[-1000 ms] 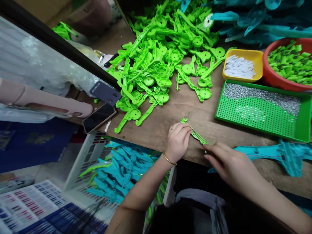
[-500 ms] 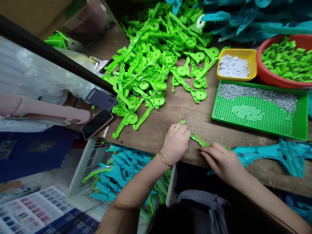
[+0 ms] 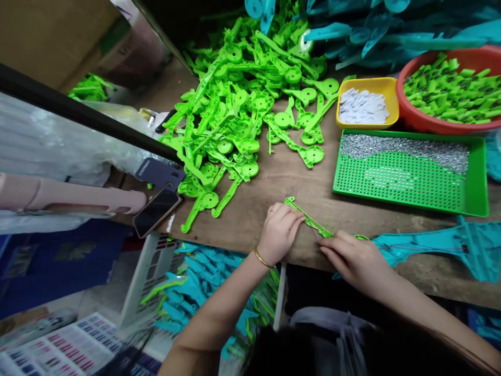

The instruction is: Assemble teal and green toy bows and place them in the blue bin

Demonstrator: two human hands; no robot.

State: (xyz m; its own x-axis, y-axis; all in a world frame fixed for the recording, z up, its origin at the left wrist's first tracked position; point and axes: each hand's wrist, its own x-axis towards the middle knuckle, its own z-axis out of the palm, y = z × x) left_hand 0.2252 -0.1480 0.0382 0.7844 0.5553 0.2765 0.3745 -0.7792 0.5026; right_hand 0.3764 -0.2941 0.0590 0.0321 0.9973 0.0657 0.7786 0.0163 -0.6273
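Low centre of the frame, the left hand's (image 3: 281,234) grip pinches closed on a long, narrow, lime-green plastic part (image 3: 319,226) on the brown wooden bench (image 3: 235,235); it looks light, stiff, best held by its edges. Rightward, the right hand (image 3: 356,256) pinches a thin dark wire (image 3: 313,228), probably soft and easily kinked.

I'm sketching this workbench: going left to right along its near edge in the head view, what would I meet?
Dark-screened flat phone, person's left hand, slender lime-green plastic part, right hand, broad teal plastic piece.
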